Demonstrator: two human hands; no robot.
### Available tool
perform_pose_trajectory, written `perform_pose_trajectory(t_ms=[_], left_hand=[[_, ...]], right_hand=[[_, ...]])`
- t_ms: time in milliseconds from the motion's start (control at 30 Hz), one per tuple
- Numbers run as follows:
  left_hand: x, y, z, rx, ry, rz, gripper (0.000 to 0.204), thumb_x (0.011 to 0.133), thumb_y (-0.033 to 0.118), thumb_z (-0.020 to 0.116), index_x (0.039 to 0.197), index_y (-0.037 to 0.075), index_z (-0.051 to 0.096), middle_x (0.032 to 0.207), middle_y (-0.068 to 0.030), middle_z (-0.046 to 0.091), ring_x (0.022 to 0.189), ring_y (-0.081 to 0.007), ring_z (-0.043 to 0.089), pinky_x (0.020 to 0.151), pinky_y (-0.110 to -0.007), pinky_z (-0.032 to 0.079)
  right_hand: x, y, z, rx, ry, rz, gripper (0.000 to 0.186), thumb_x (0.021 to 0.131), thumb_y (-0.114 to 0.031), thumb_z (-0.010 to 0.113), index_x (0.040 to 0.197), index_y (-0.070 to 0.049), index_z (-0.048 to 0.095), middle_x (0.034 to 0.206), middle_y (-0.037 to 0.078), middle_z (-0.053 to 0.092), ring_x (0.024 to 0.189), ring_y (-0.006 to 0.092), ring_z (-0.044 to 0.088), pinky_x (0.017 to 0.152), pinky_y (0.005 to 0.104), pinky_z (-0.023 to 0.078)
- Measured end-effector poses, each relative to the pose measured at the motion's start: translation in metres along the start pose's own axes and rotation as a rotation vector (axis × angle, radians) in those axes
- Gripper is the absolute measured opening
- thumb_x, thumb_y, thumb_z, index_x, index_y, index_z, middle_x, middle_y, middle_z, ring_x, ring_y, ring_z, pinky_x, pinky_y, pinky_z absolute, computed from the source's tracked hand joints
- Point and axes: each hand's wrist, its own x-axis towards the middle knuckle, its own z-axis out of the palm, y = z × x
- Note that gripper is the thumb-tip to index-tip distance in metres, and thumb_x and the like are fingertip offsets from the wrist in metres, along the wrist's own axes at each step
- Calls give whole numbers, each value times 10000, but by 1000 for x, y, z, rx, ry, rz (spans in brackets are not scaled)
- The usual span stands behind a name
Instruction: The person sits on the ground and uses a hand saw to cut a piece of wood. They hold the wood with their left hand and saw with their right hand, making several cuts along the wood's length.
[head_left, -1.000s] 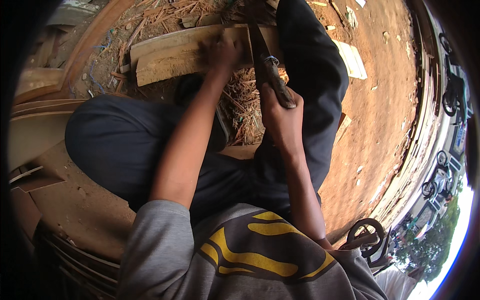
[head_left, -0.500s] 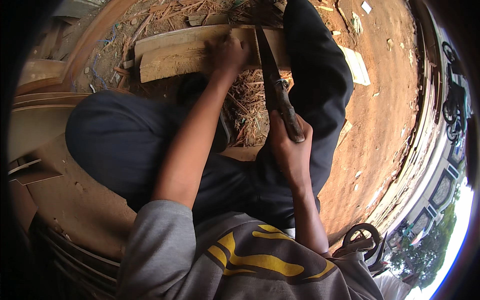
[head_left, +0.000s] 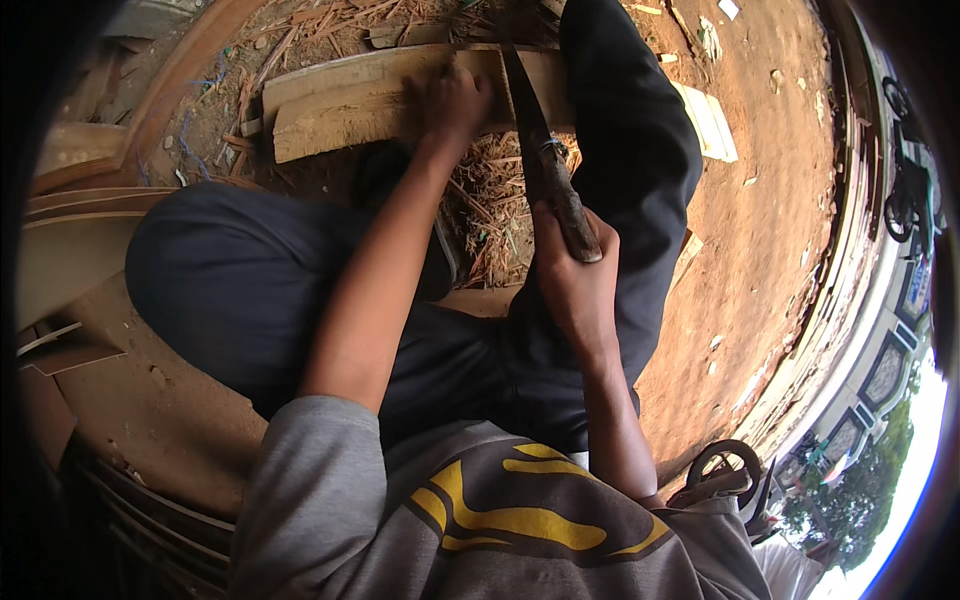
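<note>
A handsaw with a dark, worn handle points away from me, its blade lying across the wooden board near the board's right part. My right hand is closed round the saw's handle. To the left of the blade, my left hand presses down on the board, fingers bent against it and partly blurred. The board lies crosswise in front of me, with a rough, stepped near edge. The far tip of the blade fades into shadow. A pale line runs over the board close beside the blade.
My dark-trousered left knee and right leg flank the work. Wood shavings litter the ground below the board. A pale wood offcut lies right of my leg. Stacked panels stand left; motorcycles are far right.
The saw and my right hand have moved slightly away from me, along the blade's line. My left hand stays on the board, and the whole view has shifted a little.
</note>
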Motion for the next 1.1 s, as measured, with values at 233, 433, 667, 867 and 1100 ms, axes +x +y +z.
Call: perform_pose_trajectory(t_ms=[233, 433, 667, 867, 1100], left_hand=[[3, -12, 16, -130, 200, 0, 444, 908, 410, 384, 1099, 42, 544, 883, -206, 664, 872, -366, 639, 1012, -587, 199], [-3, 0, -5, 6, 70, 51, 443, 920, 392, 383, 1131, 26, 517, 907, -227, 652, 892, -406, 618, 968, -546, 307], [5, -9, 14, -177, 155, 6, 431, 886, 351, 403, 1039, 3, 609, 986, -209, 647, 1079, -377, 537, 1039, -610, 189], [-2, 4, -5, -93, -4, 37, 452, 897, 351, 394, 1141, -4, 530, 1010, -224, 634, 1056, -386, 548, 1038, -607, 172], [-8, -3, 6, -201, 193, 37, 433, 894, 313, 394, 1165, 3, 528, 1126, -228, 587, 1181, -367, 457, 1044, -596, 187]], right_hand=[[32, -3, 14, 30, -21, 4, 264, 864, -150, 560, 668, 19, 507, 534, 15, 455, 527, 53, 403, 477, 284, 357], [4, -2, 3, -9, -8, -11, 265, 865, -155, 554, 670, 19, 509, 536, 16, 460, 529, 53, 401, 480, 284, 358], [8, 0, 3, 16, -3, -28, 258, 869, -158, 563, 670, -3, 513, 539, -30, 437, 498, 25, 375, 444, 236, 306], [27, 7, 7, 61, -11, 4, 261, 876, -149, 559, 679, 14, 506, 564, -15, 447, 543, 37, 376, 472, 262, 324], [-1, 18, 3, 61, -19, -57, 199, 890, -108, 548, 736, 17, 543, 601, -36, 454, 579, 18, 396, 501, 224, 336]])
